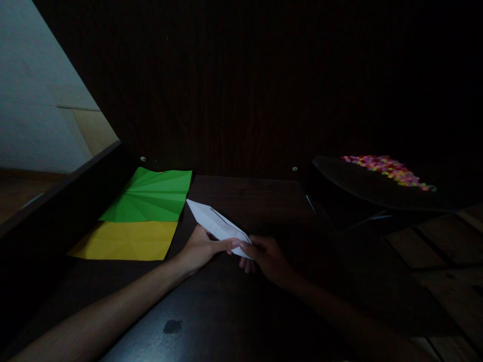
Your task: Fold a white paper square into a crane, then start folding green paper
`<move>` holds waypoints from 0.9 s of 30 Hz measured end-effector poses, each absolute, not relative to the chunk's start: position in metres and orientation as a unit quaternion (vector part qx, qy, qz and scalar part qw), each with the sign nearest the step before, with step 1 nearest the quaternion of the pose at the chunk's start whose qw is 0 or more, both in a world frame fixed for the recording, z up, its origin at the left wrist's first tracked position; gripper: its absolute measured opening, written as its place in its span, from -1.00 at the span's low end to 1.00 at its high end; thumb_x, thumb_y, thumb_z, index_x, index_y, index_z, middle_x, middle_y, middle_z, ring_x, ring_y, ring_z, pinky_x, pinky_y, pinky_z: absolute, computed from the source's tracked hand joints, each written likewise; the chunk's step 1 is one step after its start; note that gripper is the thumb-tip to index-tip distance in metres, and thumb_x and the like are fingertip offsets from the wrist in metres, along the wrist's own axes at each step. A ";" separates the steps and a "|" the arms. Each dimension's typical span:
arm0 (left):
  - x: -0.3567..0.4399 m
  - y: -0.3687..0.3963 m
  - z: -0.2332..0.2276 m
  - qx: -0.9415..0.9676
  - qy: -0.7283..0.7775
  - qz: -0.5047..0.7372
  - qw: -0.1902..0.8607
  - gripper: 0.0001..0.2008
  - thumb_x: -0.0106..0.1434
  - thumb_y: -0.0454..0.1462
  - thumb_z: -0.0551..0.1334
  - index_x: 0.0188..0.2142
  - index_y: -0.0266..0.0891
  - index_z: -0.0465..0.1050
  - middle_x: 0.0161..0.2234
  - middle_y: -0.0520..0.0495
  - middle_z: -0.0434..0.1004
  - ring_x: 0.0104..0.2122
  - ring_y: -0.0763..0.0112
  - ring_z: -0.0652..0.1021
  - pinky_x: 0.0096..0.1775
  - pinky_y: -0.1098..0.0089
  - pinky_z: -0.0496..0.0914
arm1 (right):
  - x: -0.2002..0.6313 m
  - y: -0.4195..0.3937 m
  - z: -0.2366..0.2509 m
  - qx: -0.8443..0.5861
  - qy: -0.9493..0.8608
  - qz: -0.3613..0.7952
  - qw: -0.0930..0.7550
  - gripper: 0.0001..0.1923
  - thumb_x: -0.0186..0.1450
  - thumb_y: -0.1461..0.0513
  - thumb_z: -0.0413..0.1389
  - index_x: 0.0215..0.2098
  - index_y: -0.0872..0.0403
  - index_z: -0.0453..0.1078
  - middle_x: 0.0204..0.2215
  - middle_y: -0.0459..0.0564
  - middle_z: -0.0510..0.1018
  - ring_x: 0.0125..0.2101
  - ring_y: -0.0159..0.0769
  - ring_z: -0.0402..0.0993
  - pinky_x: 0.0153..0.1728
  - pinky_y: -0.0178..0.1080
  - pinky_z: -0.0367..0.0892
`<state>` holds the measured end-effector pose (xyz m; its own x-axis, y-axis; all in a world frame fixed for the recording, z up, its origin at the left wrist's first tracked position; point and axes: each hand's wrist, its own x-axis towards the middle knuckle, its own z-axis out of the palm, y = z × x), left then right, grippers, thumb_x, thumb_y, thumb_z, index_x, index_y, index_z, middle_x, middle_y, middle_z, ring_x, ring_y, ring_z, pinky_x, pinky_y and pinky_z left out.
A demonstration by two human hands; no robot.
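Note:
A folded white sheet of paper (215, 221), long and pointed at its far left end, is held just above the dark surface. My left hand (206, 246) grips its near side, the thumb pressed along the top and the fingers underneath. At the right end my right hand (267, 256) pinches the same paper, its thumb tip close to the left thumb. Some fingertips show beneath the paper; the rest are hidden by it.
A creased green sheet (158, 193) overlaps a creased yellow sheet (128, 241) at the left. Beyond the dark tabletop (181, 301) rises a dark wooden panel (226, 90). Small pink and yellow pieces (388, 168) lie on a dark curved surface (350, 181) at right.

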<state>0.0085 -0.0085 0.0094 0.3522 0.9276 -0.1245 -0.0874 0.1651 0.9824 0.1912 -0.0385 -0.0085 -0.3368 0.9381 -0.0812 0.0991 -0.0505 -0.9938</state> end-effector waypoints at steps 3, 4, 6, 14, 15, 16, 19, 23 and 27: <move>0.009 -0.010 0.011 0.512 0.418 0.376 0.649 -0.78 -0.04 -0.26 0.47 -0.48 -0.35 0.52 -0.51 -0.07 0.58 -0.49 0.37 0.54 -0.41 0.44 0.42 | 0.190 -0.038 -0.009 -0.452 -0.578 0.564 0.379 -0.56 0.30 -0.08 0.07 -0.46 0.12 0.41 -0.63 -0.10 0.47 -0.67 -0.44 0.36 -0.64 -0.39 0.22; 0.009 -0.011 0.011 0.509 0.420 0.373 0.653 -0.78 -0.06 -0.27 0.47 -0.45 -0.35 0.53 -0.49 -0.07 0.60 -0.47 0.35 0.55 -0.40 0.42 0.43 | 0.190 -0.038 -0.009 -0.455 -0.576 0.561 0.383 -0.57 0.30 -0.07 0.08 -0.47 0.11 0.38 -0.62 -0.11 0.47 -0.67 -0.45 0.36 -0.64 -0.39 0.23; 0.010 -0.012 0.009 0.501 0.422 0.370 0.659 -0.75 -0.08 -0.29 0.48 -0.40 -0.35 0.55 -0.44 -0.09 0.62 -0.44 0.32 0.58 -0.37 0.39 0.45 | 0.189 -0.038 -0.009 -0.459 -0.575 0.555 0.388 -0.60 0.30 -0.06 0.08 -0.46 0.09 0.35 -0.60 -0.12 0.48 -0.66 -0.45 0.36 -0.63 -0.39 0.24; 0.010 -0.011 0.007 0.488 0.399 0.333 0.702 -0.74 -0.06 -0.25 0.47 -0.39 -0.37 0.57 -0.38 -0.17 0.65 -0.41 0.29 0.60 -0.30 0.35 0.45 | 0.188 -0.038 -0.007 -0.480 -0.571 0.534 0.398 -0.58 0.30 -0.07 0.07 -0.49 0.07 0.30 -0.66 -0.13 0.47 -0.70 -0.45 0.36 -0.66 -0.39 0.25; 0.011 -0.011 0.007 0.483 0.393 0.339 0.705 -0.73 -0.06 -0.24 0.48 -0.39 -0.37 0.56 -0.39 -0.16 0.65 -0.41 0.29 0.60 -0.30 0.35 0.44 | 0.187 -0.038 -0.007 -0.481 -0.567 0.535 0.401 -0.58 0.29 -0.09 0.07 -0.48 0.07 0.30 -0.66 -0.13 0.47 -0.72 -0.44 0.36 -0.68 -0.39 0.25; 0.011 -0.010 0.006 0.478 0.387 0.349 0.707 -0.72 -0.06 -0.23 0.48 -0.38 -0.36 0.56 -0.40 -0.15 0.64 -0.41 0.30 0.59 -0.31 0.36 0.44 | 0.187 -0.038 -0.007 -0.482 -0.562 0.538 0.403 -0.57 0.28 -0.10 0.07 -0.48 0.07 0.30 -0.67 -0.13 0.48 -0.73 -0.43 0.36 -0.70 -0.39 0.25; 0.013 -0.010 0.004 0.465 0.364 0.387 0.708 -0.68 -0.05 -0.23 0.48 -0.32 -0.35 0.55 -0.39 -0.13 0.64 -0.41 0.33 0.58 -0.31 0.38 0.42 | 0.187 -0.037 -0.008 -0.474 -0.549 0.556 0.406 -0.56 0.26 -0.13 0.08 -0.44 0.08 0.31 -0.65 -0.09 0.51 -0.72 -0.37 0.42 -0.70 -0.35 0.30; 0.012 -0.008 0.003 0.480 0.367 0.394 0.693 -0.68 -0.01 -0.22 0.47 -0.29 -0.34 0.53 -0.37 -0.12 0.63 -0.42 0.37 0.57 -0.35 0.42 0.39 | 0.191 -0.034 -0.008 -0.466 -0.557 0.569 0.386 -0.58 0.22 -0.11 0.14 -0.43 0.09 0.34 -0.59 -0.07 0.53 -0.61 -0.33 0.48 -0.61 -0.32 0.36; 0.010 -0.007 0.005 0.503 0.350 0.353 0.707 -0.66 0.01 -0.23 0.46 -0.23 -0.33 0.53 -0.34 -0.12 0.63 -0.38 0.34 0.59 -0.28 0.39 0.42 | 0.194 -0.030 -0.007 -0.493 -0.585 0.492 0.415 -0.56 0.20 -0.06 0.19 -0.59 0.07 0.25 -0.68 -0.19 0.31 -0.62 -0.45 0.30 -0.60 -0.38 0.22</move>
<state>0.0099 -0.0072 0.0052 0.5051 0.8516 -0.1401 -0.1475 0.2451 0.9582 0.1942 -0.0300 -0.0072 -0.1692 0.9856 0.0006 0.1693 0.0296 -0.9851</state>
